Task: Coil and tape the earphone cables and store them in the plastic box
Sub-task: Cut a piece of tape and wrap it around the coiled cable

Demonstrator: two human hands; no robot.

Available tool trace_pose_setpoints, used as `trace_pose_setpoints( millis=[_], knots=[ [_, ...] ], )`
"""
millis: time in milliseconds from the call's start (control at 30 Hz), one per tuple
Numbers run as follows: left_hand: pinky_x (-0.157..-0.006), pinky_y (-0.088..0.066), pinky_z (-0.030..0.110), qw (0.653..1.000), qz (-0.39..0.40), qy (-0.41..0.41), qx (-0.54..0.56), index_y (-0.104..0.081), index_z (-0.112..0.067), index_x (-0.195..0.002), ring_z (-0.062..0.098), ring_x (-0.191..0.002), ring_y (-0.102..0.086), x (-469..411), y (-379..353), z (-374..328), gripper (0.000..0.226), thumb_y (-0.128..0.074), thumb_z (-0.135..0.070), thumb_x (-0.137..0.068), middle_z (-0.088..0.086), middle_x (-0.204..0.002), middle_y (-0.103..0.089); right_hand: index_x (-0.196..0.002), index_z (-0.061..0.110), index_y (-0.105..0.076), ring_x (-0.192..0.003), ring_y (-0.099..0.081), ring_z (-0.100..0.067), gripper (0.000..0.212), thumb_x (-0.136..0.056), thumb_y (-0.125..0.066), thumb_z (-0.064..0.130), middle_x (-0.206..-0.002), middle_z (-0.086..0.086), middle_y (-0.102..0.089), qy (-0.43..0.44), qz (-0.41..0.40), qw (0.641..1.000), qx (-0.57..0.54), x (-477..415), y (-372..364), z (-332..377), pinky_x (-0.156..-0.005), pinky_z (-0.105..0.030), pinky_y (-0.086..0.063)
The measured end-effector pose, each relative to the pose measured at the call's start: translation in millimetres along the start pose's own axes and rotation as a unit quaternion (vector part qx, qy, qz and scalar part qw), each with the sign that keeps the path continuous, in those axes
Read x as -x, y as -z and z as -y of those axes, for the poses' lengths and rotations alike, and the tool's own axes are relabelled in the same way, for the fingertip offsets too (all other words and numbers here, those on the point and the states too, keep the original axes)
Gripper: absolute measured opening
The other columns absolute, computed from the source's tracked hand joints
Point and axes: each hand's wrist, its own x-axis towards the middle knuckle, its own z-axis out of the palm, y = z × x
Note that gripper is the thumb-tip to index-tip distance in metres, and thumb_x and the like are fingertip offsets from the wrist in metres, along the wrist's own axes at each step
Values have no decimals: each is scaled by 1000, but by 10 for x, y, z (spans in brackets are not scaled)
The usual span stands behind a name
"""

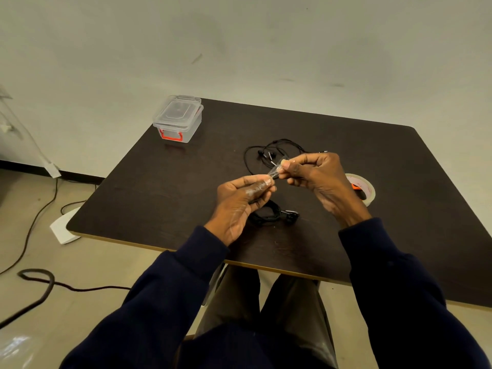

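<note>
Both hands are raised over the dark table [165,187]. My left hand [239,203] and my right hand [316,174] pinch the two ends of a short strip of clear tape [277,170] stretched between them. My left hand also grips a coiled black earphone cable [269,215], whose bundle hangs below it next to a plug end. A second, loose black earphone cable [269,155] lies tangled on the table beyond my hands. The clear plastic box [177,119] with red latches stands at the far left corner, its lid on top.
A roll of clear tape [368,190] lies on the table right of my right hand, with an orange object inside its ring. Black cables [40,286] run over the floor at the left. A white table foot [64,230] shows below the left edge.
</note>
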Motion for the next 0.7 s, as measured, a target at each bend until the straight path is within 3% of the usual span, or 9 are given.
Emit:
trace_pose_setpoints(
  millis=[333,567,700],
  knots=[
    [-76,-60,30,981,-2,-45,-190,-78,-1,-92,17,-72,-71,-28,-2,-26,6,-76,1,-87,14,-81,-76,-87,-6,-75,-64,-72,-15,16,-87,-79,9,-77,-15,-78,12,5,997,79,-42,79,-27,-60,-20,-58],
    [-85,-60,42,970,-30,-41,-238,-78,-7,-88,18,-73,-70,-15,21,3,5,-76,-3,-87,9,-78,-76,-90,-11,-74,-59,-72,-15,14,-86,-78,2,-73,-14,-77,17,11,994,112,-45,74,-38,-59,-20,-60],
    [-80,-60,36,969,-38,-42,-239,-78,-5,-88,16,-69,-69,-46,-54,-64,4,-76,-2,-87,9,-74,-75,-86,-8,-75,-59,-73,-16,12,-86,-79,3,-71,-12,-77,38,-20,992,120,-74,64,-26,-60,-22,-61]
  ],
)
